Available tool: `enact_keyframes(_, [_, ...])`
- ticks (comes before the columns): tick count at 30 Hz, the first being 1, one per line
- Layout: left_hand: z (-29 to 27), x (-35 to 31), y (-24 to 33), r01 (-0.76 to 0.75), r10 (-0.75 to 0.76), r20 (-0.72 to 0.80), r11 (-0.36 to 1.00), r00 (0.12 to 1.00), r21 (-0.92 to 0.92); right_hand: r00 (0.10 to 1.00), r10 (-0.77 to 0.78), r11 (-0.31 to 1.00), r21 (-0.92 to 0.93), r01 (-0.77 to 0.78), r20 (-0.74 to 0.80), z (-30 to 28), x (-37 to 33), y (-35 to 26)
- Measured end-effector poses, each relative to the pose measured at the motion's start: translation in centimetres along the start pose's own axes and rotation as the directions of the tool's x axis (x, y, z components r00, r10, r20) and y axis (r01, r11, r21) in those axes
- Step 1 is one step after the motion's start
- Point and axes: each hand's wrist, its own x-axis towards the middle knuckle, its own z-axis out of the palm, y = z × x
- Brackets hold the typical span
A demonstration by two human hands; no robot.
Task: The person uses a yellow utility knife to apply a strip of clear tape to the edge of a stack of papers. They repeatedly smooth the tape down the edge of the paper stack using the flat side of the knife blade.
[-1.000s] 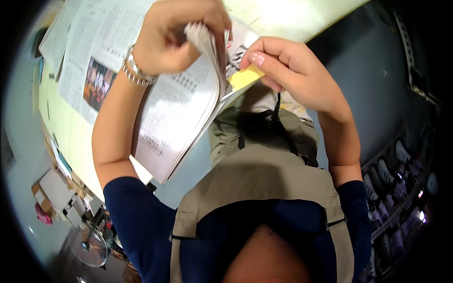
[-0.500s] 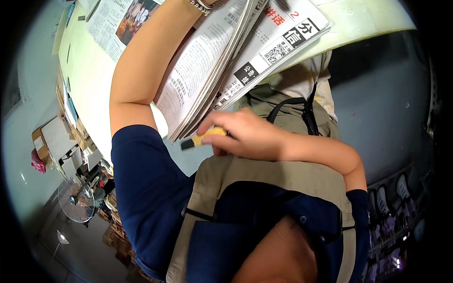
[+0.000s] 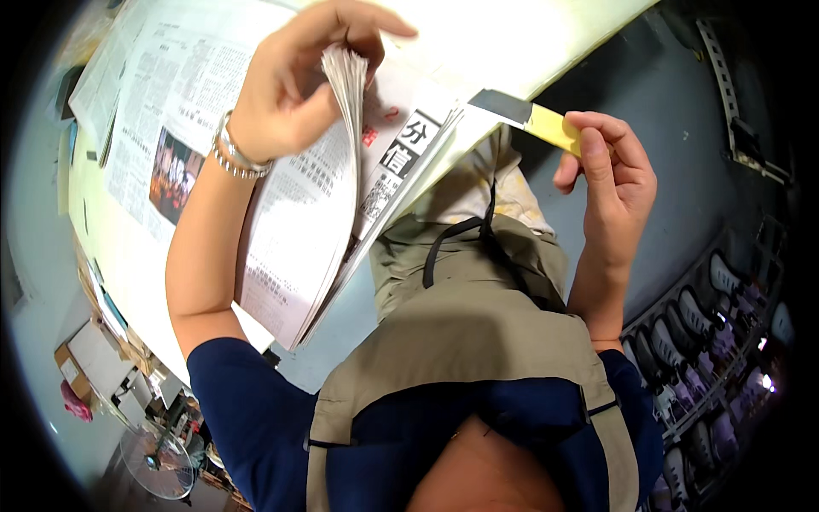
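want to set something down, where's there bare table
Bare table shows beyond the newspaper stack, up to the right edge, and left of the left forearm, below the photo sheet. Crowded: mid-table, where the left hand meets raised pages, and near the stack's corner, by the yellow tool in the right hand.

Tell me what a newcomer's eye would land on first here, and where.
Probably the yellow tool with a dark end, held in the right hand at upper right of centre. Next, the newspapers left of centre, some pages standing up between the thumb and fingers of the left hand. After that, perhaps the rows of what look like shoes at lower right.
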Motion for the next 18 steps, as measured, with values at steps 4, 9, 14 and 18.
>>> enact_keyframes(4, [0.0, 0.3, 0.5, -0.14, 0.095, 0.16, 0.945, 0.983, 0.296, 1.0, 0.0, 1.0, 0.0, 0.0, -0.008, 0.3, 0.6, 0.2])
enact_keyframes(9, [0.5, 0.8, -0.3, -0.22, 0.164, 0.185, 0.911, 0.969, 0.348, 0.999, 0.021, 0.999, -0.034, -0.02, 0.031, 0.8, 0.7, 0.2])
enact_keyframes(14, [0.2, 1.0, 0.1, -0.217, 0.104, 0.281, 0.886, 0.954, 0.409, 0.998, -0.011, 1.0, -0.007, 0.012, 0.063, 1.2, 0.7, 0.1])
enact_keyframes(18, [0.1, 0.1, 0.1, -0.137, 0.085, 0.173, 0.939, 0.981, 0.317, 0.999, 0.008, 1.0, -0.028, -0.007, 0.043, 0.8, 1.0, 0.3])
